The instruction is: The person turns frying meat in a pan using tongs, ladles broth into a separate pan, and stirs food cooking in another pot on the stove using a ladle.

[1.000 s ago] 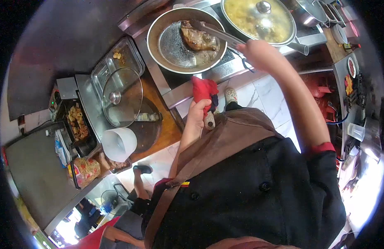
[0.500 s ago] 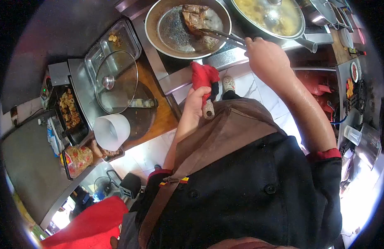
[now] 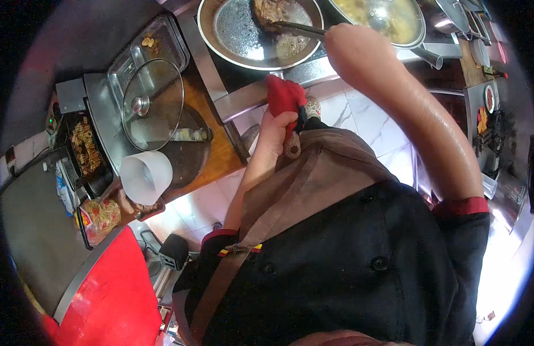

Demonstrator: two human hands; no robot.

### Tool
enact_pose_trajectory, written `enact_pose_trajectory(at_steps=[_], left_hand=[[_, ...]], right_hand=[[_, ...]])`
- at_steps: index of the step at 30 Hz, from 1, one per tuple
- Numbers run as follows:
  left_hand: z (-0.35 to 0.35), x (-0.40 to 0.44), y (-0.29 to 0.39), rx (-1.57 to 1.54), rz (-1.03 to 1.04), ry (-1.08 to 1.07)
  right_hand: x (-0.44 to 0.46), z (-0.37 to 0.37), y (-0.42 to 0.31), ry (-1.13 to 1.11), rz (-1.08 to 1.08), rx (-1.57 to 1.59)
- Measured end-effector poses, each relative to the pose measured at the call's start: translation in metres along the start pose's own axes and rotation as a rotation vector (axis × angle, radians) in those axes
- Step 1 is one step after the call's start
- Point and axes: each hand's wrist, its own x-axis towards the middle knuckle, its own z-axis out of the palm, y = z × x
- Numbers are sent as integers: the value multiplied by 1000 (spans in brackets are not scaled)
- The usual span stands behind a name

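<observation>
My left hand (image 3: 273,131) is closed round the frying pan's handle, with a red cloth (image 3: 283,99) wrapped between; the handle's end (image 3: 292,146) pokes out below. Beyond it, the frying pan (image 3: 235,32) sits on the stove with shiny oil inside. My right hand (image 3: 359,49) grips metal tongs (image 3: 300,30), seen from the back so the fingers are mostly hidden. The tongs' tips touch a browned piece of meat (image 3: 269,11) at the pan's far side, partly cut off by the frame's top edge.
Right of the pan stands a lidded pot (image 3: 388,20) with yellowish food, its handle (image 3: 428,56) sticking out. On the left counter are a glass lid (image 3: 141,105), a metal tray (image 3: 175,43), a white plastic container (image 3: 146,176) and a bag of food (image 3: 100,219).
The view has shifted, so the pan sits higher in frame. My right hand and the tongs have moved up and left, and the meat looks browner on top. A red surface at lower left shows larger.
</observation>
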Motion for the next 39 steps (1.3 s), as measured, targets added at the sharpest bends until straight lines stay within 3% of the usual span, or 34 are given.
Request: enact_pose_trajectory(at_steps=[3, 6, 7, 11, 14, 17, 19, 20, 22, 24, 26, 29, 35, 39], left_hand=[[6, -5, 7, 25, -77, 49], [7, -5, 9, -63, -120, -28], [9, -5, 9, -55, -102, -28], [15, -7, 12, 14, 8, -25], [16, -9, 17, 54, 17, -40], [15, -8, 15, 61, 67, -15], [11, -6, 12, 44, 28, -2], [10, -6, 11, 34, -12, 4], [11, -6, 10, 7, -14, 15], [11, -7, 11, -15, -17, 28], [11, -8, 12, -1, -60, 46], [11, -12, 17, -170, -114, 3], [2, -8, 10, -102, -199, 25], [14, -9, 9, -95, -101, 114]], right_hand=[[6, -8, -1, 6, -98, -31], [12, -31, -16, -141, -10, -43], [19, -70, -39, -483, 201, -134], [34, -63, -41, -491, 182, -176], [50, -45, -35, -579, 48, -342], [52, -46, -36, -489, -46, -343], [47, -51, -39, -471, 163, -78], [44, -50, -42, -475, 161, -79], [40, -44, -46, -516, 20, -490], [24, -10, -24, -444, -67, -552], [13, 15, -14, 133, -158, -103], [4, 14, -12, 45, -125, -91], [-12, 22, -16, 67, 8, -74], [-19, 24, -14, 30, 34, -74]])
